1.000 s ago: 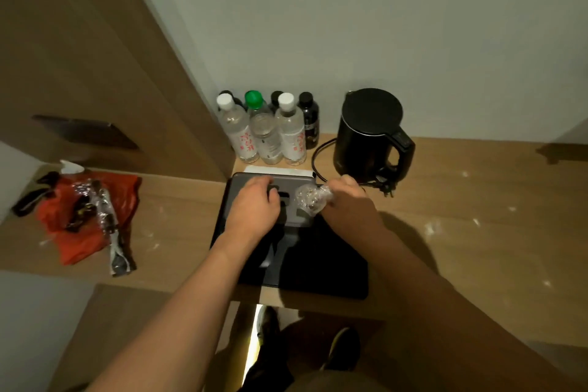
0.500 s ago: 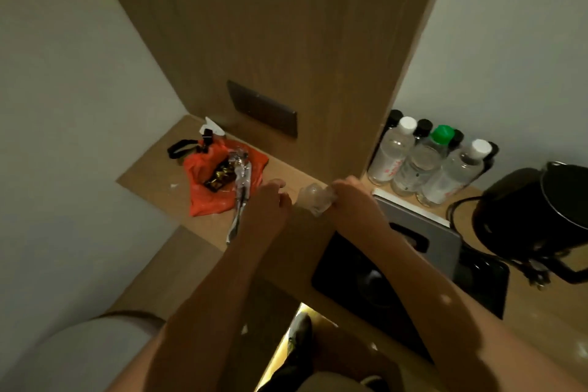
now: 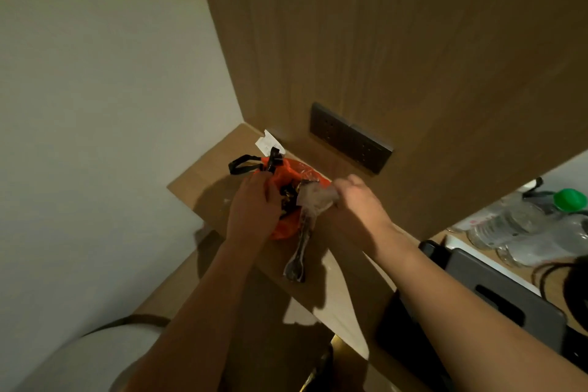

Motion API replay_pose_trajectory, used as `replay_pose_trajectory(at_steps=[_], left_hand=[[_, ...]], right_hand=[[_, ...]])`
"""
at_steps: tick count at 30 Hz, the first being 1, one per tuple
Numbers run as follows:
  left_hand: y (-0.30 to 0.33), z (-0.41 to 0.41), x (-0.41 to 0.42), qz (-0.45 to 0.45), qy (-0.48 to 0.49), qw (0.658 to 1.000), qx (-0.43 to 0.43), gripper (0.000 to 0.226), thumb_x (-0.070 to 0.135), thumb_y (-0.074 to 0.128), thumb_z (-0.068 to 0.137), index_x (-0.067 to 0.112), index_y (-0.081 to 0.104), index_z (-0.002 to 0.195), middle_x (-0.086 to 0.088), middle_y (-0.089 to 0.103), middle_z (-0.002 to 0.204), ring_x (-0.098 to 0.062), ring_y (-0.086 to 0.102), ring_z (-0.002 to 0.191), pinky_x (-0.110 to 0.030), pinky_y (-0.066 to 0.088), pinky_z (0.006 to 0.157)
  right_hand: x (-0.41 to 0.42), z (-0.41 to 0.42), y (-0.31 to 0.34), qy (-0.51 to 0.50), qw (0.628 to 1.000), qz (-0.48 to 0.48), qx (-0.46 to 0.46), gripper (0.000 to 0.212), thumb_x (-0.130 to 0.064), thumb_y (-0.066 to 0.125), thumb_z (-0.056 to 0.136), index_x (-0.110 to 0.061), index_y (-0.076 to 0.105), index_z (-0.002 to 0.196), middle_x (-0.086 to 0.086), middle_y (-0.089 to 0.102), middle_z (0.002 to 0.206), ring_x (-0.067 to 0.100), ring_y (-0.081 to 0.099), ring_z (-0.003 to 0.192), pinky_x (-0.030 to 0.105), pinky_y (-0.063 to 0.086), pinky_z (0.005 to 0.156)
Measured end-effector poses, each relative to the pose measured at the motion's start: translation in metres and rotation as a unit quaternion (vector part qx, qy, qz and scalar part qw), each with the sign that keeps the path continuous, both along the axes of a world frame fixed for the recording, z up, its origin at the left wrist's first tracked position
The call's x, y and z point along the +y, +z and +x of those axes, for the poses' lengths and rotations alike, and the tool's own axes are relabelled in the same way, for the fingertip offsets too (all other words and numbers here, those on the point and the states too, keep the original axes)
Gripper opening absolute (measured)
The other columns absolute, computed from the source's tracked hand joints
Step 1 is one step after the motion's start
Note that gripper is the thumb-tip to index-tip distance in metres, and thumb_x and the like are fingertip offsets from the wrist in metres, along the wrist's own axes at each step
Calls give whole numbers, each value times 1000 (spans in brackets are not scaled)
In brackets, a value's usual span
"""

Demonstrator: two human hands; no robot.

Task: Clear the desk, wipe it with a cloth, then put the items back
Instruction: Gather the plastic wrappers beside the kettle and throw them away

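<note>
At the left of centre our left hand [image 3: 254, 210] lay over the orange bag [image 3: 284, 180], fingers curled onto its near edge, gripping the plastic as far as we could tell. The bag sat on the tabletop [image 3: 203, 175] in the corner, with a black strap [image 3: 243, 163] looping out of it toward the upper left and a white slip [image 3: 266, 143] just behind it. Dark oddments showed in the bag's mouth; we could not tell what they were.

A little right of that, our right hand [image 3: 356, 200] pinched a clear wrapper [image 3: 313, 197] and held it just above the bag's opening. A long packet [image 3: 300, 251] trailed from the bag toward the tabletop's near edge.

We judged the risks to be these. The bag was limp and its mouth was only partly held apart, so the wrapper could catch on the rim and slide out onto the tabletop. A careless tug with the left hand could drag the bag and nudge the packet, which lay close to the edge, onto the floor. The light slip could also be brushed off.

At the far right of the frame the tray [image 3: 496, 289] and bottles [image 3: 521, 229] were not yet cleared, so wiping looked a good way off.
</note>
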State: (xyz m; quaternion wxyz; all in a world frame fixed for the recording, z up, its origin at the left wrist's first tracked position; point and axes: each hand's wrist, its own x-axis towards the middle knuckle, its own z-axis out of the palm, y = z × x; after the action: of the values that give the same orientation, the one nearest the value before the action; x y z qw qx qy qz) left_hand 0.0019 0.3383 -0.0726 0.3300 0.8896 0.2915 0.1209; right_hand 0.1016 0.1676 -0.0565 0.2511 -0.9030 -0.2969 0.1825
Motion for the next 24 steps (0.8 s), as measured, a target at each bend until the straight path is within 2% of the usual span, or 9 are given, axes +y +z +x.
replay_pose_trajectory(at_steps=[3,5,9,12,14,15,18,21,24], left_hand=[[0,4,27,-8,20,1000,-22,19,15,50,101,17,68,104,8,63,89,-5,57,78,-13,38,69],[-3,2,37,-19,39,999,-30,18,9,53,99,15,69,105,13,56,86,-8,55,80,-12,33,69],[-14,0,41,-36,66,997,-20,25,14,50,101,16,68,119,7,59,103,4,50,76,-9,31,67],[-20,5,39,-54,28,998,9,25,20,47,102,18,67,116,1,66,108,-6,60,88,-24,50,79],[-18,9,33,-58,6,998,26,22,21,46,104,15,65,113,-2,66,108,-14,62,96,-36,53,91],[-17,11,28,-59,-3,998,32,21,21,45,104,14,64,109,-3,66,105,-16,63,95,-39,54,92],[-13,16,10,-63,-18,997,39,20,19,45,104,17,65,104,-1,66,100,-17,63,94,-39,53,92],[-11,21,-12,-50,-52,997,28,19,16,47,101,14,65,106,-2,67,98,-20,63,93,-35,50,91],[-11,31,-42,-74,-85,993,35,25,16,49,100,8,64,119,-12,66,115,-29,62,107,-39,50,90]], right_hand=[[13,5,2,-3,999,-20,-29,26,-21,71,88,-22,62,112,-1,50,115,19,59,104,34,53,90],[14,7,0,-12,999,-5,-35,18,-19,66,91,-21,63,109,-2,50,111,19,59,102,35,53,89],[12,6,-7,-35,999,-10,-25,12,-22,62,91,-24,61,103,-6,45,103,14,56,96,29,50,82],[6,4,-11,-47,998,-18,-26,10,-21,62,91,-29,56,94,-8,43,98,13,54,93,25,45,77],[2,3,-11,-59,998,-15,-27,11,-22,63,91,-30,55,92,-9,43,97,11,54,92,25,46,77],[-1,2,-10,-65,997,-15,-30,9,-22,63,91,-28,56,93,-8,45,99,11,54,92,26,48,78],[-15,1,-5,-95,995,-14,-38,7,-24,64,90,-24,60,97,-5,47,101,12,55,90,30,50,77],[-39,2,0,-123,991,-16,-41,8,-21,63,89,-23,56,91,-5,43,94,14,53,84,28,40,70],[-69,-2,7,-155,986,-33,-50,8,-19,61,88,-20,53,88,-1,43,93,24,56,87,28,37,71]])
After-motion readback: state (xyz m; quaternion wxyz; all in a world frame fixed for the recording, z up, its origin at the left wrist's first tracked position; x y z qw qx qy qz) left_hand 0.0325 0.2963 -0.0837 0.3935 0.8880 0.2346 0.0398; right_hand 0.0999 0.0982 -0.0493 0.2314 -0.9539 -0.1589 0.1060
